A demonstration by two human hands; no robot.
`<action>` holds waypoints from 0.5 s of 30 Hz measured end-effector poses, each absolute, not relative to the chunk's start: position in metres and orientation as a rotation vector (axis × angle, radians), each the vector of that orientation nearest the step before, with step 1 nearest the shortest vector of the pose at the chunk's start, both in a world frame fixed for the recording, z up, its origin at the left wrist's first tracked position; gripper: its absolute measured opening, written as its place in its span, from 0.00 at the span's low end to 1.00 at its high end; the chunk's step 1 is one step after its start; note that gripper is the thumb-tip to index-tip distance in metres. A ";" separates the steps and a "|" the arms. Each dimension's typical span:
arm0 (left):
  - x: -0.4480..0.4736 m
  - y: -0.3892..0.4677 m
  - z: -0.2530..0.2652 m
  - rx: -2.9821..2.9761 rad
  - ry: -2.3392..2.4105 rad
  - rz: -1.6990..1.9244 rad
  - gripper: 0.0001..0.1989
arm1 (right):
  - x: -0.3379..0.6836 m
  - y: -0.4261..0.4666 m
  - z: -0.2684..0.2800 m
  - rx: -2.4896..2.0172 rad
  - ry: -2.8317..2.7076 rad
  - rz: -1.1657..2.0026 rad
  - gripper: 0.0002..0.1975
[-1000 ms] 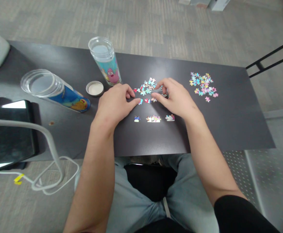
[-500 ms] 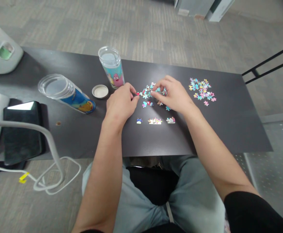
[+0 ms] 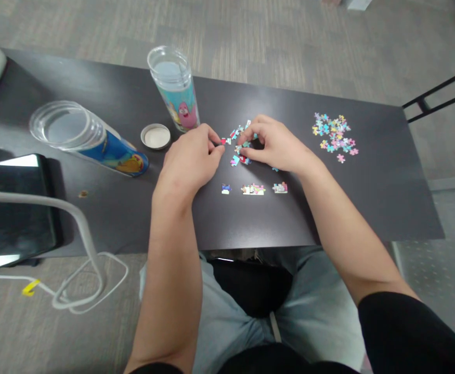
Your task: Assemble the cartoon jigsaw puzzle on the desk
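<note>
My left hand (image 3: 190,156) is curled by the left side of a loose pile of small jigsaw puzzle pieces (image 3: 235,136). Its thumb and index finger pinch a red-and-white puzzle piece (image 3: 224,141) at the fingertips. Over the right part of this pile hovers my right hand (image 3: 276,144), thumb and index finger apart, tips among the pieces; it hides part of the pile. Closer to me lie a blue-and-white piece (image 3: 226,189), a short joined strip of pieces (image 3: 252,189) and a small joined group (image 3: 280,188).
Another pile of puzzle pieces (image 3: 334,132) lies on the dark table (image 3: 387,197) to the right. Left of my hands are a tall pink-and-blue tube (image 3: 180,98), a tilted-looking blue tube (image 3: 110,148) and a round lid (image 3: 156,136). A tablet-like device (image 3: 18,208) and a white cable (image 3: 75,213) are far left.
The camera view has shifted slightly. My right hand has moved left over the pile, nearer to my left hand. My left hand stays by the red piece.
</note>
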State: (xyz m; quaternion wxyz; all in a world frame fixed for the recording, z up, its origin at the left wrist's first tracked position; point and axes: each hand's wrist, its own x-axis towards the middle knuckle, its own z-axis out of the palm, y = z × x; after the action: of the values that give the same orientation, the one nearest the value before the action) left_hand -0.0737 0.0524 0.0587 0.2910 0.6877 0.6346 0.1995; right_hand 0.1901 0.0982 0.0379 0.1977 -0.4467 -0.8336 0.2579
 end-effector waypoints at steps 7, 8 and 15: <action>-0.078 0.045 0.057 1.815 1.630 0.555 0.05 | 0.192 0.094 0.044 -1.201 -2.362 0.796 0.08; -0.079 0.044 0.057 1.817 1.619 0.567 0.06 | 0.191 0.093 0.044 -1.180 -2.363 0.824 0.07; -0.083 0.040 0.062 1.828 1.554 0.553 0.06 | 0.192 0.088 0.043 -1.120 -2.300 1.034 0.14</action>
State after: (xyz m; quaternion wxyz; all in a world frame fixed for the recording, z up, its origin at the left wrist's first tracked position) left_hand -0.0827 0.0397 0.0623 0.3332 0.7001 0.5950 0.2117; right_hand 0.1923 0.0884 0.0432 0.1900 -0.3986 -0.8183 0.3681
